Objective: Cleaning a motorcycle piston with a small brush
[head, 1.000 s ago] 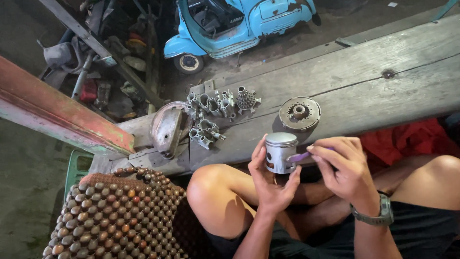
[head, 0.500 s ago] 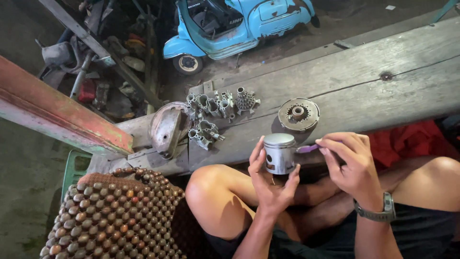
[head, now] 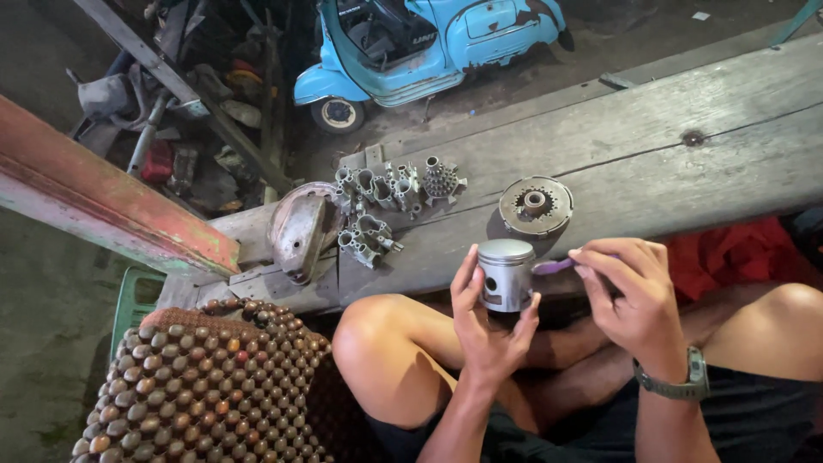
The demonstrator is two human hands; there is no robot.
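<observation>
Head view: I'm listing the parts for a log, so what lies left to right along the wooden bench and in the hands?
Rusty curved cover → cluster of small grey castings → piston in left hand → round toothed disc → purple brush → right hand.

A weathered plank bench carries a clutch disc, small castings and a cover.

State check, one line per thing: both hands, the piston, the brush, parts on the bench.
left hand: closed around piston, holding it upright
piston: crown up, side hole facing camera
right hand: pinching purple brush
purple brush: head pointing at piston; contact unclear
round clutch plate: lying flat on wooden bench
metal cover: resting on bench, untouched
small castings: loose cluster on bench
</observation>
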